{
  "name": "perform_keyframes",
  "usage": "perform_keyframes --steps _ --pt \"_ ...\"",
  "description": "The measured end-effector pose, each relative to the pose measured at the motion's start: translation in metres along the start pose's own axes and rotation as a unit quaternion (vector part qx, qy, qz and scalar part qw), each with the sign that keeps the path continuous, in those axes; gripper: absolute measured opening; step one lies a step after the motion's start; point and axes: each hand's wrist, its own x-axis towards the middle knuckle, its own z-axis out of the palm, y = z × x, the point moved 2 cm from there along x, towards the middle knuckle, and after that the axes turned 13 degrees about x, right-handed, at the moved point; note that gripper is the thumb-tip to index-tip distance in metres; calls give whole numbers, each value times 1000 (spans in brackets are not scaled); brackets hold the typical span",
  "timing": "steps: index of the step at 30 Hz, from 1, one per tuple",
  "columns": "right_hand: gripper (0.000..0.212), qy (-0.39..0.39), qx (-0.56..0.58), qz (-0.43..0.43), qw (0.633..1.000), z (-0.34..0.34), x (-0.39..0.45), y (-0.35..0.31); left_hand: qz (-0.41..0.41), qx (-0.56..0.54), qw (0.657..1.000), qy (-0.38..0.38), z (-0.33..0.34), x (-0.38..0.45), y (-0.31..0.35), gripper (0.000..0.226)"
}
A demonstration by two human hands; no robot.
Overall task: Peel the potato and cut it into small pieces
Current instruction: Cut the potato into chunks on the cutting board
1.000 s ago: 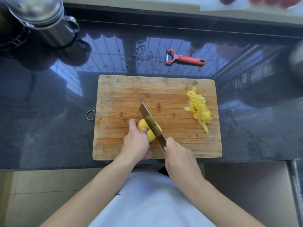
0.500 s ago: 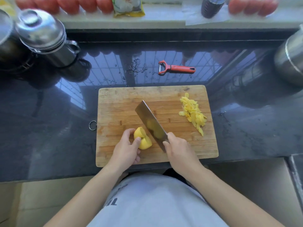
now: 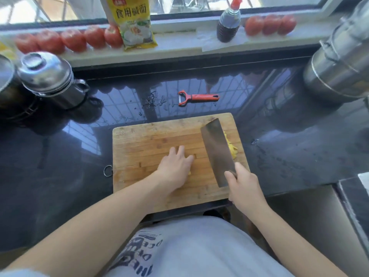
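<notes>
On the cutting board (image 3: 139, 148) my left hand (image 3: 175, 166) lies flat, fingers straight, over the potato (image 3: 189, 173), now nearly hidden. My right hand (image 3: 242, 186) grips the cleaver (image 3: 216, 150), which has swung off the potato to the board's right edge, over the peels (image 3: 231, 148). Bare board lies to the left. The peeler (image 3: 196, 97) rests on the bench (image 3: 60, 156) behind.

Red peeler (image 3: 197, 97), tan wood board (image 3: 151, 144), yellow peels (image 3: 229, 148), blk counter (image 3: 60, 176).

Cutting board (image 3: 139, 156) on counter (image 3: 60, 176), near front edge. Left hand (image 3: 175, 166) on board centre, potato (image 3: 189, 173) beneath. Cleaver (image 3: 216, 152) right of it, in right hand (image 3: 242, 186), over peel pile (image 3: 230, 149). Peeler (image 3: 196, 97) behind board.
</notes>
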Motion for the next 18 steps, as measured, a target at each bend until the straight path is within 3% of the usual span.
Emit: perform_keyframes --steps 7,11,13,16,18 --pt "23 -12 0 16 1000 1 -4 6 -66 -21 993 92 3 31 -83 27" --pt "26 -30 14 34 999 6 -5 9 -61 -1 993 102 10 34 -114 13" --pt "25 -36 7 43 998 6 -5 10 -58 28 989 134 9 31 -107 27" --pt "28 -34 20 55 998 2 -5 13 52 -14 987 152 -1 25 -67 52" --pt "32 -19 24 54 998 -2 -6 11 132 -14 982 132 -4 30 -37 53"
